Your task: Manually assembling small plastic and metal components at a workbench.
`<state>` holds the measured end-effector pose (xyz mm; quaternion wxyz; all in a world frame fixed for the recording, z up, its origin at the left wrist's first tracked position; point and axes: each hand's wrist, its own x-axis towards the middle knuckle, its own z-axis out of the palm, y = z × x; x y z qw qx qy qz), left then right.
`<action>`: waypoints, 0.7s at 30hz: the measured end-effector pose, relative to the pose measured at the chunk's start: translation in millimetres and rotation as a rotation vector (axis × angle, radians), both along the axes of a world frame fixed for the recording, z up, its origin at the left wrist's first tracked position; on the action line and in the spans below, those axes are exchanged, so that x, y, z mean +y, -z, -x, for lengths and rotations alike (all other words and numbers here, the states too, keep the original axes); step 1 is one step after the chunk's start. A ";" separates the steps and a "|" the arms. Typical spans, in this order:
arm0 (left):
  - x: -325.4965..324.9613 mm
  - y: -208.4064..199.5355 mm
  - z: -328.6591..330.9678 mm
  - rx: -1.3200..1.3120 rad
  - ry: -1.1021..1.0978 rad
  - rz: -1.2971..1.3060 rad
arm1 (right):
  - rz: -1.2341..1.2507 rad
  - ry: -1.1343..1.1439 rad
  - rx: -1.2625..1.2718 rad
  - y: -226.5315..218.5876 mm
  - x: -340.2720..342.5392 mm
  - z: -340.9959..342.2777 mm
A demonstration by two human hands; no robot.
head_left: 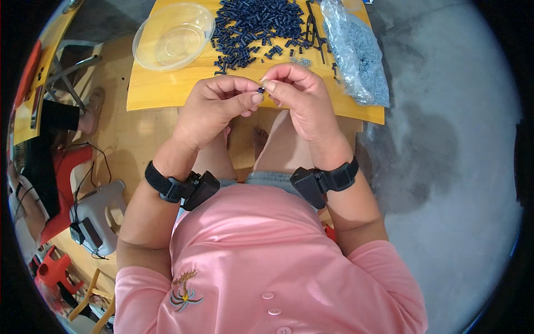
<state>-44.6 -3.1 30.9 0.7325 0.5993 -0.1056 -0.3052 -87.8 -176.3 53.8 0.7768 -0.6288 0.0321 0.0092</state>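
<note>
In front of me, just above the near edge of the yellow table (161, 94), my two hands meet fingertip to fingertip. My left hand (214, 106) pinches a small black plastic part (261, 89) between thumb and forefinger. Against its right end, the thumb and forefinger of my right hand (303, 103) are closed; whatever they pinch is too small and covered to name. Beyond the hands lies a big pile of similar black plastic parts (256, 22). A few small silvery pieces (300, 60) are scattered at the pile's near right.
A clear round plastic bowl (177, 42) stands at the table's far left. Long thin black pieces (315, 30) lie right of the pile, beside a clear plastic bag (359, 61) full of small silvery parts. Left on the floor are a grey plastic container (100, 214) and a red stool (54, 270).
</note>
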 end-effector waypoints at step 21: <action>-5.5 -19.4 26.5 -0.009 -0.015 0.058 | 0.226 0.165 -0.196 3.4 6.0 34.4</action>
